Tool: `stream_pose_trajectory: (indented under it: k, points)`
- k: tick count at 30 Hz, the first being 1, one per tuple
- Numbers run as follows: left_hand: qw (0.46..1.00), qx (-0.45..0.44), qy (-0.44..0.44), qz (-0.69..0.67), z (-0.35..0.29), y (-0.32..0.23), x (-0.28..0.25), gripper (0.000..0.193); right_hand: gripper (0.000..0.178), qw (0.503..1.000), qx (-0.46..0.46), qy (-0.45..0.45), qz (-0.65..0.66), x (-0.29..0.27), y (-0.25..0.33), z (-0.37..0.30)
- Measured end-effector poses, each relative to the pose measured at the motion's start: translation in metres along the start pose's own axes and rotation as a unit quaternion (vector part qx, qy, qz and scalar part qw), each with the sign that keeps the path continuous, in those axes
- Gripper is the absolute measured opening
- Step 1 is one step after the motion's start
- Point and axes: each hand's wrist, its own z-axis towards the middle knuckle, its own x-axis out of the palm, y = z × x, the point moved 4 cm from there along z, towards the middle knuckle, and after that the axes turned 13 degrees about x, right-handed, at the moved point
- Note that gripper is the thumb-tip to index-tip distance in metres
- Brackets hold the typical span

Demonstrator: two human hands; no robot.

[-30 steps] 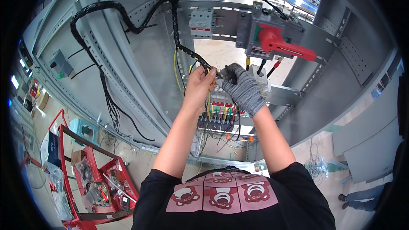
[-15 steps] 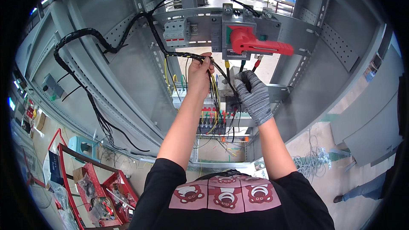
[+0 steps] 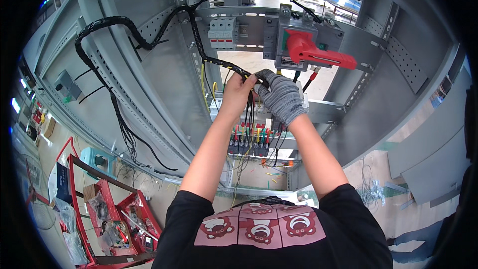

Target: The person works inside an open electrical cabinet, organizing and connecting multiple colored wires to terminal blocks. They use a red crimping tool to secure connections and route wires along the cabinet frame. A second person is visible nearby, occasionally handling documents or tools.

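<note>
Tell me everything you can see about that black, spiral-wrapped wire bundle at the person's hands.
The black, spiral-wrapped wire bundle looks slightly shiny and plastic-covered, with yellow showing along its lower stretch. It descends past the left end of the grey, slotted metal crossbar, then bends to slope down rightward. The bare left hand pinches it; the grey-gloved right hand curls at it just beyond, its exact hold hidden. Thin, loose black wires hang below.

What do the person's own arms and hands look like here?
The left hand is bare. The right hand wears a mottled grey knit glove ending at the wrist. Both forearms are bare below the short sleeves of a black T-shirt with pink bear panels.
</note>
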Motion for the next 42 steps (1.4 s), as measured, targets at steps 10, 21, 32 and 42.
stream_pose_trajectory:
  k: [10, 21, 32, 42]
  points:
    - [0.988, -0.03, -0.062, -0.137, 0.022, 0.019, 0.017, 0.018, 0.02, 0.978, -0.022, -0.199, -0.063, -0.008, -0.013, -0.008]
    - [0.979, -0.023, -0.127, -0.158, 0.056, 0.033, 0.037, 0.015, 0.017, 0.972, 0.052, -0.218, 0.068, -0.037, -0.061, -0.041]
    - [0.982, -0.043, -0.065, -0.173, 0.026, 0.023, 0.015, 0.018, 0.023, 0.984, -0.028, -0.148, 0.092, -0.03, -0.025, -0.038]
    - [0.992, -0.038, -0.044, -0.116, 0.037, 0.034, -0.024, 0.019, 0.029, 0.989, -0.017, -0.102, -0.108, 0.03, -0.016, 0.015]
